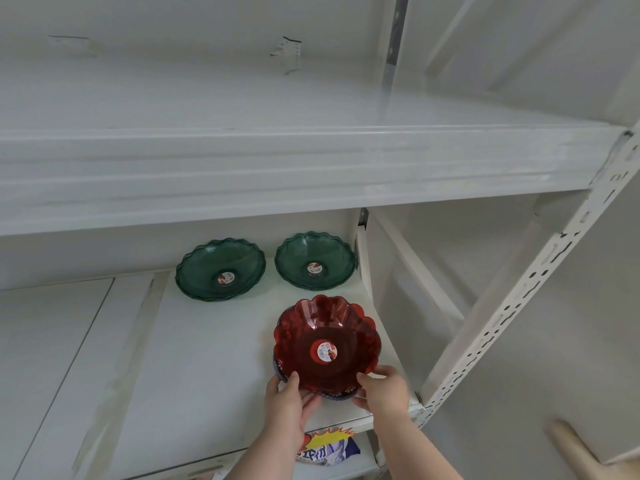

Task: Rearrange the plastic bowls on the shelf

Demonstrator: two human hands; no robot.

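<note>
Much of the scene is covered, cropped or too small to read.

A dark bowl (337,393) lies almost wholly hidden under the red bowl (327,348), only slivers of its patterned rim showing; its full colour cannot be told. The fingers of the left hand (289,401) and the right hand (382,389) slip under the bowls' rims out of sight, and both forearms are cut off by the bottom edge. The round stickers (327,351) in the bowls are too small to read. A printed packet (329,446) below the shelf (207,358) is partly hidden. A tan object (581,448) at lower right is blurred and cropped.
</note>
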